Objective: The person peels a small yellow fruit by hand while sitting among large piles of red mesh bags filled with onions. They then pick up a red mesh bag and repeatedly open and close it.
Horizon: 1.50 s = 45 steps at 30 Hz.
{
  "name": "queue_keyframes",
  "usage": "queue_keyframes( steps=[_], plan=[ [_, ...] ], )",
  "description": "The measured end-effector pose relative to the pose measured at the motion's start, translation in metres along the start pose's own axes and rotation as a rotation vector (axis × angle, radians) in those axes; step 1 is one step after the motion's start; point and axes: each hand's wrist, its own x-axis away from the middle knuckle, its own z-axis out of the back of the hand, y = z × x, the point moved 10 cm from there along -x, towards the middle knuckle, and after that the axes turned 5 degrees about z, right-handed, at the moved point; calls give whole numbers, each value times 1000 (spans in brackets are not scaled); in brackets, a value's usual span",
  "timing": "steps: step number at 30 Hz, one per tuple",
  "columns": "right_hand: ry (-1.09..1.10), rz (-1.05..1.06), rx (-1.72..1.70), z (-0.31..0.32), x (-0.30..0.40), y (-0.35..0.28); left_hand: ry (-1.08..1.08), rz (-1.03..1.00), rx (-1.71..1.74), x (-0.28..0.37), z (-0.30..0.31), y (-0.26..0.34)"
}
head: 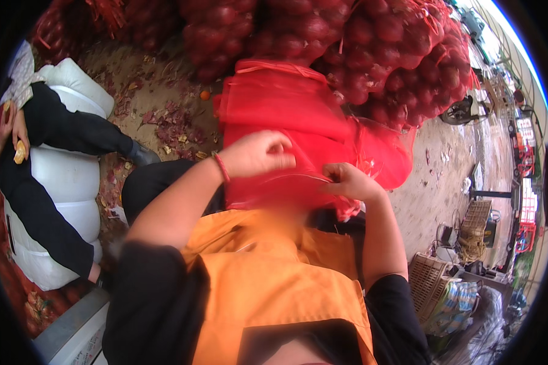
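Observation:
A stack of flat red mesh bags (292,105) lies before me, over my lap and up towards the filled sacks. My right hand (352,182) pinches the edge of a red mesh bag between thumb and fingers, at the near right of the stack. My left hand (262,154), with a red band at the wrist, hovers over the bags with fingers curled; it is blurred, and whether it touches the mesh cannot be told. The near part of the held bag is smeared by motion above my orange apron (274,283).
Full mesh sacks of red onions (292,27) stand ahead. At left a person with peeled citrus segments (20,153) in hand sits on white wrapped bales (64,182). Onion skins (173,118) litter the floor. A plastic crate (427,283) and a striped bag (454,303) are at right.

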Motion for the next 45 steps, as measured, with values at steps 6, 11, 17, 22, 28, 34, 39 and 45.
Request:
queue_keyframes(
  steps=[6,11,17,22,28,34,39,45],
  plan=[
    [-703,828,-374,-50,93,-143,-630,-219,207,59,-64,107],
    [-674,679,-460,-54,73,-116,-710,-274,5,85,-93,117],
    [-203,171,-889,-12,33,-35,-251,-236,62,45,-44,90],
    [46,112,-516,15,26,-21,290,-16,-327,35,27,61],
    [726,193,585,84,47,-28,208,-104,-764,32,11,61],
    [1131,-151,743,144,92,-1,408,-16,-928,32,57,60],
    [1127,-108,761,140,89,-2,917,-38,-370,65,170,41],
    [119,276,478,-6,30,-45,1287,-680,10,179,182,107]
  ],
)
